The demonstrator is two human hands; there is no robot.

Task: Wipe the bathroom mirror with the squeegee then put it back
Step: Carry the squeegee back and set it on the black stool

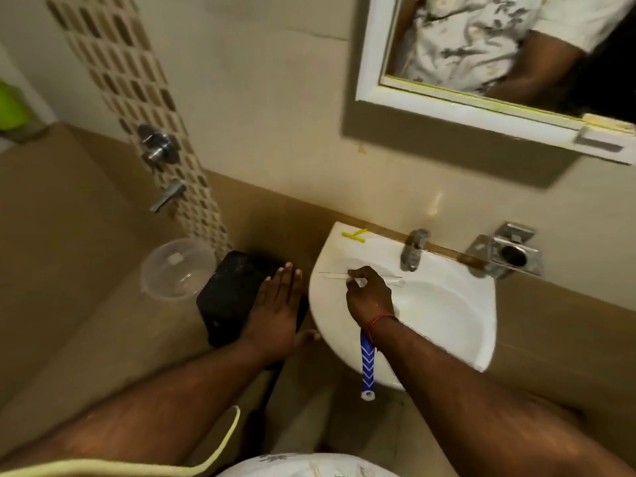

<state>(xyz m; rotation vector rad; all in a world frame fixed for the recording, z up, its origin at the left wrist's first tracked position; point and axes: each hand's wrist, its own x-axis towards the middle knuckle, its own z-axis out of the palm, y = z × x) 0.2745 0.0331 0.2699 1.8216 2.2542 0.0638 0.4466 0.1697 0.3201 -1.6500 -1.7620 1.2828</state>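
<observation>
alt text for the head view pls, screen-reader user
Right hand grips a squeegee over a white sink, its blue handle pointing back toward the person. Left hand hovers open beside the sink; the mirror hangs upper right.

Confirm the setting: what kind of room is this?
A bathroom, fairly surely: a white wall-hung sink with a tap, a framed mirror above it, and shower-style valves on the tiled wall.

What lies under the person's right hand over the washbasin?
The squeegee: its thin blade shows either side of the right hand, and its blue-and-white handle juts past the wrist over the washbasin rim. The neck between is covered.
</observation>
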